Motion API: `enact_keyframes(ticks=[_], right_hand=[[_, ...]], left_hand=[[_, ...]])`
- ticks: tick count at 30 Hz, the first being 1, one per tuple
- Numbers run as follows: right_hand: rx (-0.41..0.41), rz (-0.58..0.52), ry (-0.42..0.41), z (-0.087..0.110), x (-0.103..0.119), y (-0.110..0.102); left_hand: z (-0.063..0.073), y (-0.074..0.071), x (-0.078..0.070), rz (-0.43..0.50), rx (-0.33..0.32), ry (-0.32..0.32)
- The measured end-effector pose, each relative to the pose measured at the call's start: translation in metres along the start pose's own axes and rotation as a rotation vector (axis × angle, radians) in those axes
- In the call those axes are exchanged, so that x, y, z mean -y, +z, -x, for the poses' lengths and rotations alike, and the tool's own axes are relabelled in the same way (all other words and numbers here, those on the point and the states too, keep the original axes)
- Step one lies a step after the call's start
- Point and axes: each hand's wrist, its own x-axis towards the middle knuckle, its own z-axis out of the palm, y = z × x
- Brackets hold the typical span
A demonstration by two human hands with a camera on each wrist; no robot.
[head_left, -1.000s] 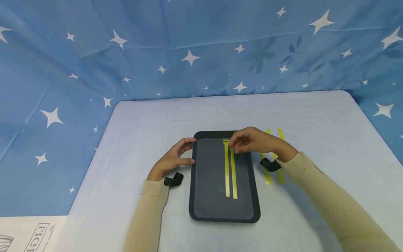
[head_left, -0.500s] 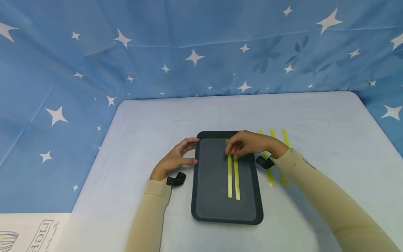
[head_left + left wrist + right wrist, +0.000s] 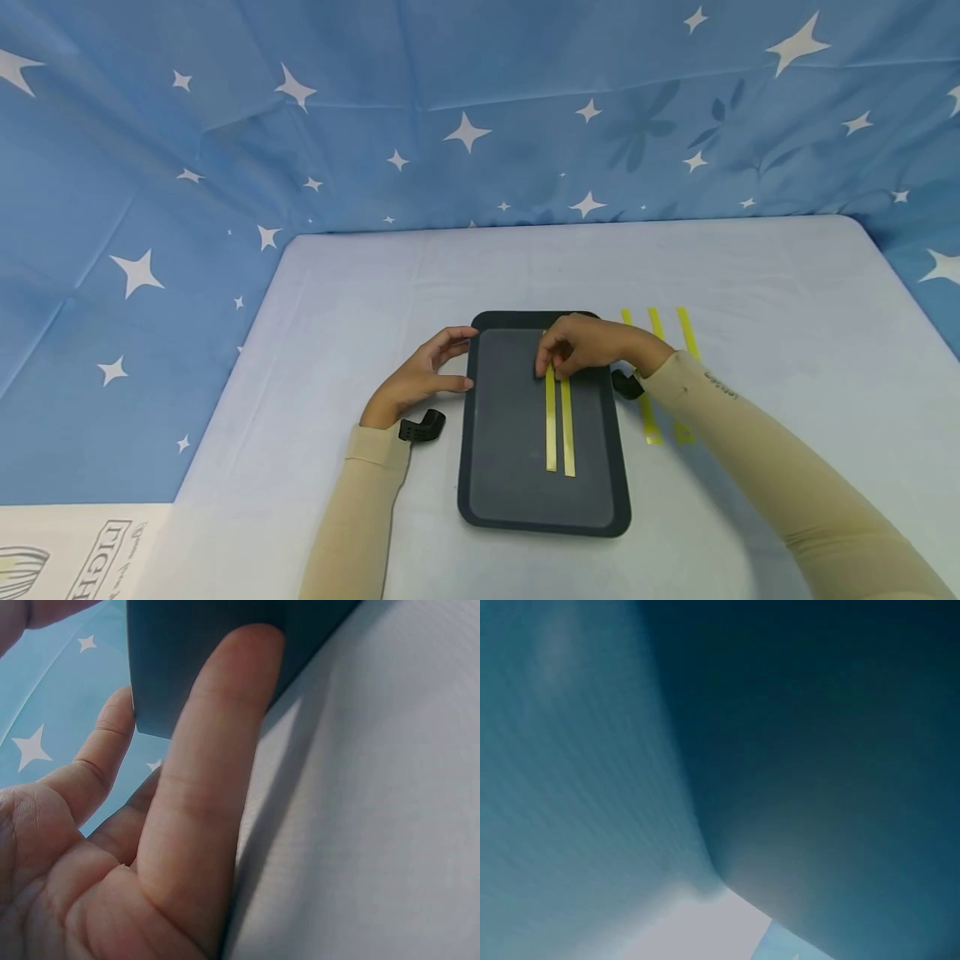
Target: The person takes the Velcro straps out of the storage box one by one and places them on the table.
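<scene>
A dark grey shallow tray (image 3: 498,492) lies on the white-covered table with two yellow strips (image 3: 567,433) side by side in it. My right hand (image 3: 581,343) is over their upper ends, fingers bent, pinching the left strip (image 3: 551,425) and hiding part of both. Beside the tray, my left hand (image 3: 420,375) touches its left edge with fingertips and thumb. In the left wrist view, the straight thumb (image 3: 206,780) rests against the tray's side (image 3: 161,667). The right wrist view shows only dark and pale surfaces close up, no fingers.
Three more yellow strips (image 3: 687,329) lie on the table to the tray's right, partly hidden under the right wrist. Black wrist cameras (image 3: 422,426) sit at both cuffs. A star-patterned blue cloth (image 3: 450,108) hangs behind the table, and a printed paper or cloth (image 3: 82,550) lies at lower left.
My right hand has shifted left and slightly toward me, onto the upper part of the left strip, covering its slotted wider end. My left hand stays at the tray's edge.
</scene>
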Motion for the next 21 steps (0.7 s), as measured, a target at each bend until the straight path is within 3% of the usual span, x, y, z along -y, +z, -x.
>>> enact_keyframes(ticks=[8,21], right_hand=[[-0.049,0.093,0.049,-0.0049,-0.0007,0.0045],[-0.058,0.087,0.047,-0.0051,0.0037,0.0063]], left_hand=[[-0.0003,0.0004,-0.0004,0.003,-0.002,0.006],[-0.0003,0.0003,0.0001,-0.001,-0.002,0.007]])
